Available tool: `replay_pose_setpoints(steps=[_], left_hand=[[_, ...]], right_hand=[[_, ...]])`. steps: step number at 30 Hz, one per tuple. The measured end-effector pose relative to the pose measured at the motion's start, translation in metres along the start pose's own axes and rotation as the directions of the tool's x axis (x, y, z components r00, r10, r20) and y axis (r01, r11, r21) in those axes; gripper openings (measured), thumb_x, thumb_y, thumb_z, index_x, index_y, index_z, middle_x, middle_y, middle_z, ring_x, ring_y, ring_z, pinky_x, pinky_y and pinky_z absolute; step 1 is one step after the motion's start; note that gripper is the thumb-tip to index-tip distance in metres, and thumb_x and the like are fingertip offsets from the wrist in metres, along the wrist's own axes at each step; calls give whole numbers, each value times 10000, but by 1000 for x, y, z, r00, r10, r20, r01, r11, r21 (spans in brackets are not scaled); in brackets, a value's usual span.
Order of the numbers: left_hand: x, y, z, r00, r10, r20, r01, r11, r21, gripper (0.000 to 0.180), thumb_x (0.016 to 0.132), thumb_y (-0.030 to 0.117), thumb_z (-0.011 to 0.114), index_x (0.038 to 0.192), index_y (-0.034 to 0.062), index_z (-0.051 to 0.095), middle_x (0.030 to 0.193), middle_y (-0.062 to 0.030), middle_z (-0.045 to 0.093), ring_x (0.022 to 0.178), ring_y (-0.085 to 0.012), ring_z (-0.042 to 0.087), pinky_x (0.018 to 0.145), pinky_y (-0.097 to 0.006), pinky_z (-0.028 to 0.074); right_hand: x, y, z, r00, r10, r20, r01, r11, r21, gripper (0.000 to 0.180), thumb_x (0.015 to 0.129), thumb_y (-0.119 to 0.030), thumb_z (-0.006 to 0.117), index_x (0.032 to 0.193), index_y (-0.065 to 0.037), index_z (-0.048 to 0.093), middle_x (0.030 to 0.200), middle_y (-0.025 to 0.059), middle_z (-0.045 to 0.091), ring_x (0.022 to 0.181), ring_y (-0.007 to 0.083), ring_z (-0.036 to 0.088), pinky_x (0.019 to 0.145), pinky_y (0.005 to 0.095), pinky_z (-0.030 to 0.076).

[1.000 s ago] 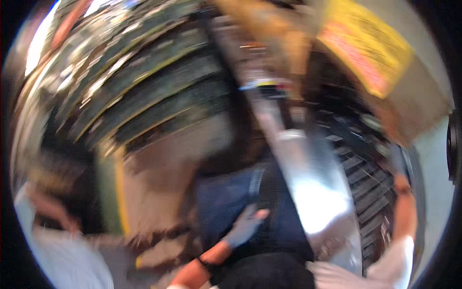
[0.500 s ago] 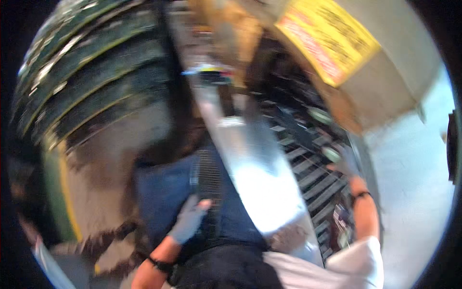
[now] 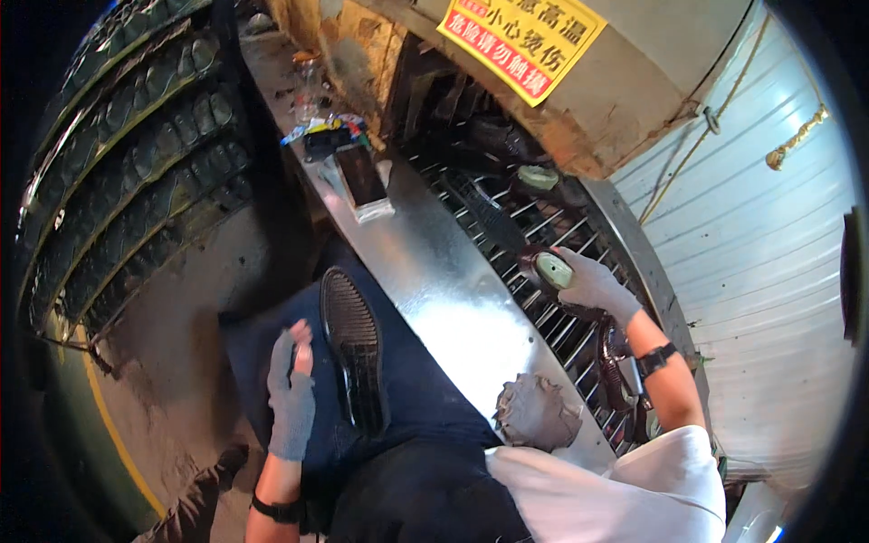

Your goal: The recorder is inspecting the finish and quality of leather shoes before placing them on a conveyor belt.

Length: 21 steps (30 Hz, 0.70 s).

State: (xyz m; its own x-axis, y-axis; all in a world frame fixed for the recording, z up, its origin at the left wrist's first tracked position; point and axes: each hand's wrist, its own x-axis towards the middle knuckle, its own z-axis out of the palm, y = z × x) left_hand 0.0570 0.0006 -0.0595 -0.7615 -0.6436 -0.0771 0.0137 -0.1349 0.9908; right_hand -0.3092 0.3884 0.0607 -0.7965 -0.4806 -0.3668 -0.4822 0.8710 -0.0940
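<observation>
A black ridged shoe sole (image 3: 353, 348) rests on my lap over the dark blue cloth. Just left of it is my left hand (image 3: 291, 398) in a grey glove with bare fingertips, its fingers stretched out, open and holding nothing. Over at the slatted metal rack, my gloved right hand (image 3: 597, 288) is closed around the end of a dark, glossy shoe upper (image 3: 536, 269) with a pale green last top (image 3: 553, 271) inside it. The hand hides part of that shoe.
More lasted shoes (image 3: 538, 177) and a loose dark sole (image 3: 484, 210) lie on the rack. A shiny metal ledge (image 3: 434, 271) carries a phone-like dark slab (image 3: 361, 174), a glass jar (image 3: 308, 83) and a grey crumpled cloth (image 3: 536, 412). Shelves of soles (image 3: 172, 131) stand left.
My left hand has come away from the sole, out to its left. My right hand, blurred over the rack before, now grips a shoe there. The view has shifted and sharpened.
</observation>
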Motion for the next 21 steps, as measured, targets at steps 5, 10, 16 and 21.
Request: replay_pose_setpoints(steps=[5,10,16,21], left_hand=[[28,20,51,899,-68,433,149,976,-156,485,1140,300,574,1501,-24,564,1457,-161,639,1313,-243,641,1163,-398,485],[43,36,84,848,-128,514,363,847,-387,902,1014,545,723,1680,108,298,1423,-194,629,1323,-327,632,1140,-462,521],[23,53,34,952,-20,307,248,640,-728,853,997,507,749,1643,123,347,1448,-230,613,1344,-421,622,1130,-598,542],[13,53,40,950,59,306,220,568,-793,816,1009,431,758,1624,75,357,1419,-221,620,1311,-422,648,1105,-576,565]], right_hand=[[-39,-121,-22,635,-769,69,771,637,6,873,621,-189,810,1464,-121,594,1179,177,688,1119,398,664,961,496,540],[-85,-243,-2,144,-969,199,971,99,-217,669,817,-125,733,1473,-151,603,1339,101,596,1355,319,556,1251,509,345],[-80,-255,32,552,-765,-332,662,161,732,618,1008,-147,648,1585,-10,472,1586,170,532,1485,302,494,1261,434,371],[-84,-265,83,718,-646,260,-448,-143,883,853,1025,-556,699,1577,44,444,1456,145,631,1327,213,626,1143,381,512]])
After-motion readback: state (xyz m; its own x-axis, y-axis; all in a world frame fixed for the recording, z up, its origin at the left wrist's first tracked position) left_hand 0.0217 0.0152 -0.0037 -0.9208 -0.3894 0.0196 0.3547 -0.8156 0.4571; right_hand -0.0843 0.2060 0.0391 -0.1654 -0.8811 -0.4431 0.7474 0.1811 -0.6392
